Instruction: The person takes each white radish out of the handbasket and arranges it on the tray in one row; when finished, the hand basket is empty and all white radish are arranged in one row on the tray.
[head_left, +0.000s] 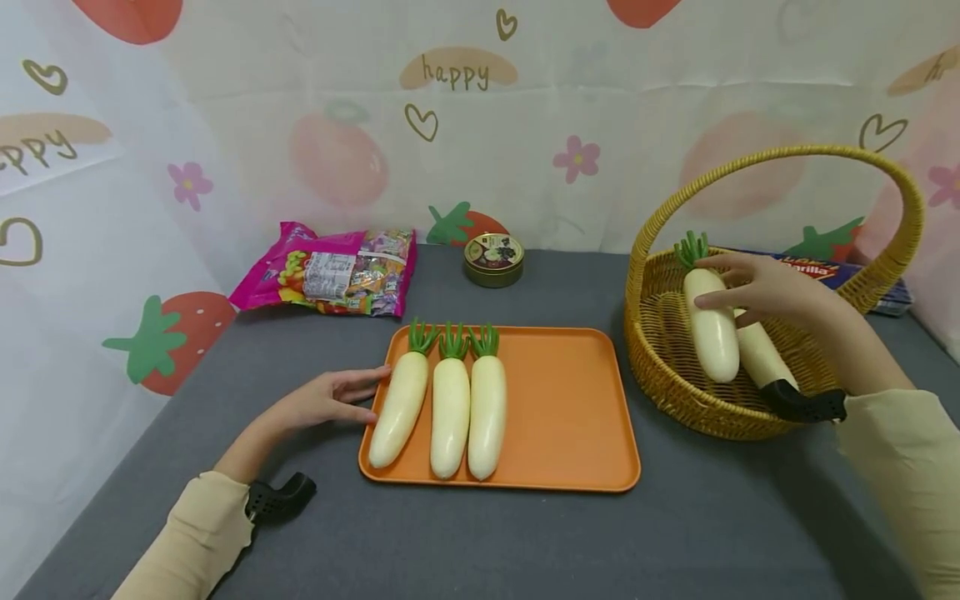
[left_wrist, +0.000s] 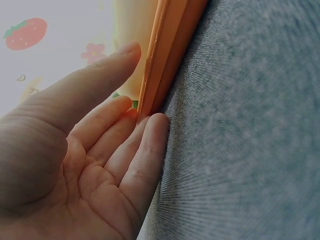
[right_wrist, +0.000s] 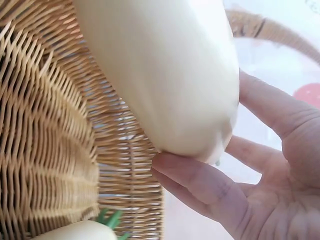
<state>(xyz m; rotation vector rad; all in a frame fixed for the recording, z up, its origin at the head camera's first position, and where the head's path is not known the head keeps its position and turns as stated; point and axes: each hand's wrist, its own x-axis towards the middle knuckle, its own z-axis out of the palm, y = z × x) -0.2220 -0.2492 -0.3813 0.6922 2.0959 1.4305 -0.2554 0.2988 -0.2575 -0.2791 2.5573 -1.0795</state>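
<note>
Right hand [head_left: 772, 287] grips a white radish [head_left: 712, 333] over the wicker basket [head_left: 667, 379] at right.
Left hand [head_left: 322, 402], well apart from it, touches the orange tray [head_left: 562, 400] at its left edge, fingers loose. The right hand partly hides a second radish [head_left: 763, 354] in the basket; a blue box [head_left: 819, 268] behind is half covered. Three radishes [head_left: 450, 417] lie on the tray; one pink bag [head_left: 330, 271] and one round tin [head_left: 493, 260] sit far. Grey cloth [head_left: 450, 542], printed white backdrop [head_left: 525, 183].
</note>
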